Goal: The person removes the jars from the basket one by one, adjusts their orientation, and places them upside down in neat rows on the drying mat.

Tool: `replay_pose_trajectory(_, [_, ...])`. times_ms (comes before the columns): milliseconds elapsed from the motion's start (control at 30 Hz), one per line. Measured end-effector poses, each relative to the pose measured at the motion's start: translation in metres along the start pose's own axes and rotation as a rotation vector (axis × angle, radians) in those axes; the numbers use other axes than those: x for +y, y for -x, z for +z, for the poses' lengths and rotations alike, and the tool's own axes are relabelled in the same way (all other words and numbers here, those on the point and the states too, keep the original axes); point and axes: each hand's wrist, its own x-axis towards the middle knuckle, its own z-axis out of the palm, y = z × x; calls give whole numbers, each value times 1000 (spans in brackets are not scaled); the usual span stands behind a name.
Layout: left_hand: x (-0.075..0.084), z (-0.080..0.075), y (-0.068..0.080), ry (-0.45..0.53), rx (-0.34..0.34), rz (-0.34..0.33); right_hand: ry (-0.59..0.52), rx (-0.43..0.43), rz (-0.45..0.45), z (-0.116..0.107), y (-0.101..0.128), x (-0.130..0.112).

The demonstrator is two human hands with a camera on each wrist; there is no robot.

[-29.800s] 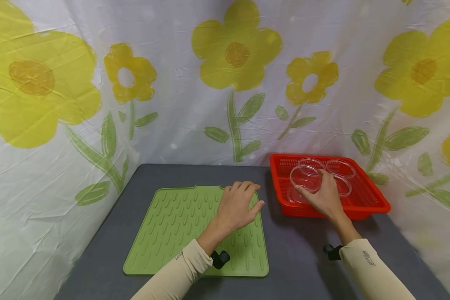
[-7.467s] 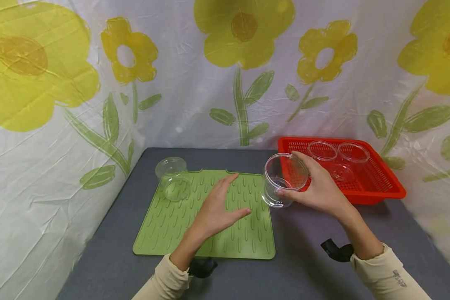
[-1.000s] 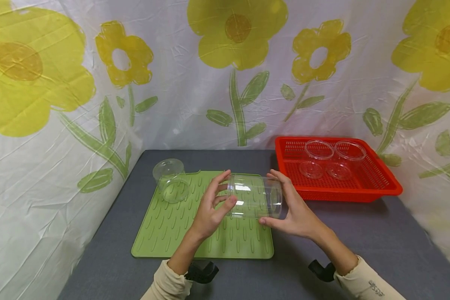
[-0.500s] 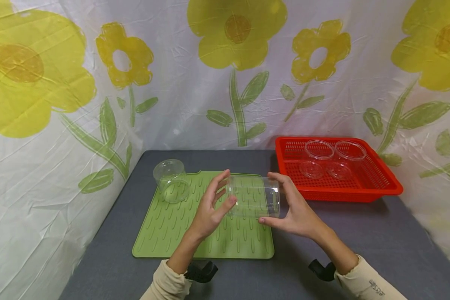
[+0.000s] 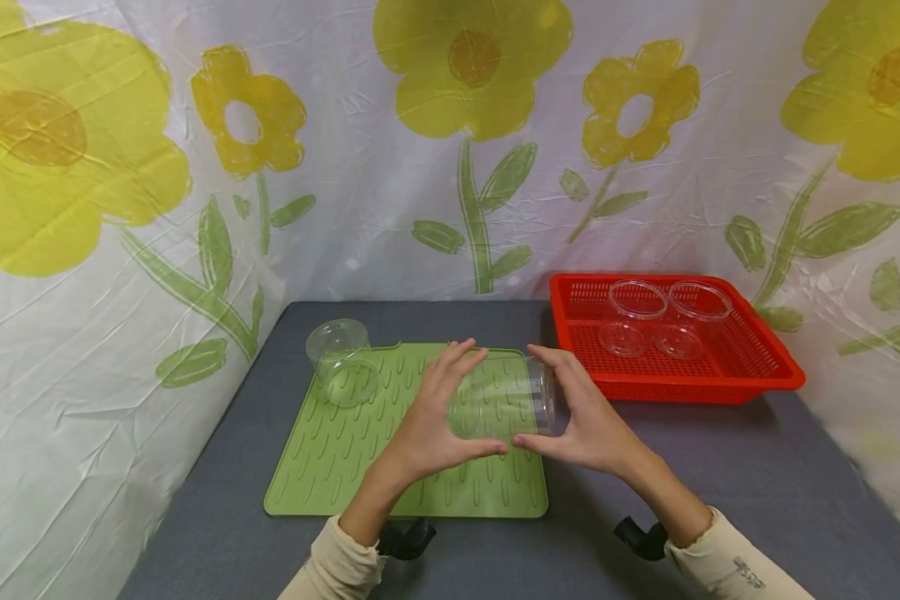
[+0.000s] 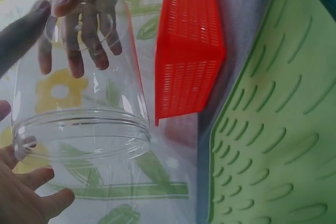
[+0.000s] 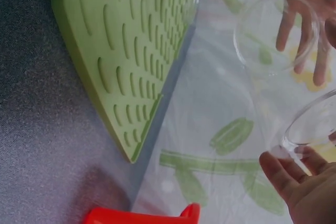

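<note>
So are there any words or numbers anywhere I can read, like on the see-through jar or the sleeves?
Small dark print on the cream right sleeve: too small and blurred to read.
Clear plastic jar held between the left hand and the right hand: no label or writing shows.
Green ridged silicone mat, red plastic mesh basket, flowered backdrop sheet: no words, only patterns.

Both forearms in cream sleeves reach forward and converge, the left hand (image 5: 435,421) and right hand (image 5: 581,417) facing each other palm to palm, their 2 thumbs nearly meeting below and fingers (image 5: 461,360) spread upward in a cradling grip.
</note>
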Motion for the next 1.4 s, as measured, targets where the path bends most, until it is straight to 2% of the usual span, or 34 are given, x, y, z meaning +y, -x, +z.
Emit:
replay_pose_trajectory(200, [-2,5,-2,-195,-36,98,34,-7,-21,1,-2,-2])
replay_pose_trajectory(300, [-2,8,-3,-269,-51,124,69,-7,-46,1,-3,-2])
replay_pose_trajectory(600, [-3,12,-1,-370,-24,151,143,0,-91,2,-5,-5])
replay_pose_trajectory(867, [-5,14,-1,-384,10,164,180,5,-120,3,-6,-9])
replay_pose_trajectory(1067, [-7,13,-1,-351,29,179,173,7,-144,2,-9,-9])
replay_pose_trajectory(1267, [-10,12,0,-310,44,180,113,-13,-128,1,-11,-9])
replay_pose_trajectory(1400, [-12,11,2,-251,43,128,27,-37,-74,-1,-11,-8])
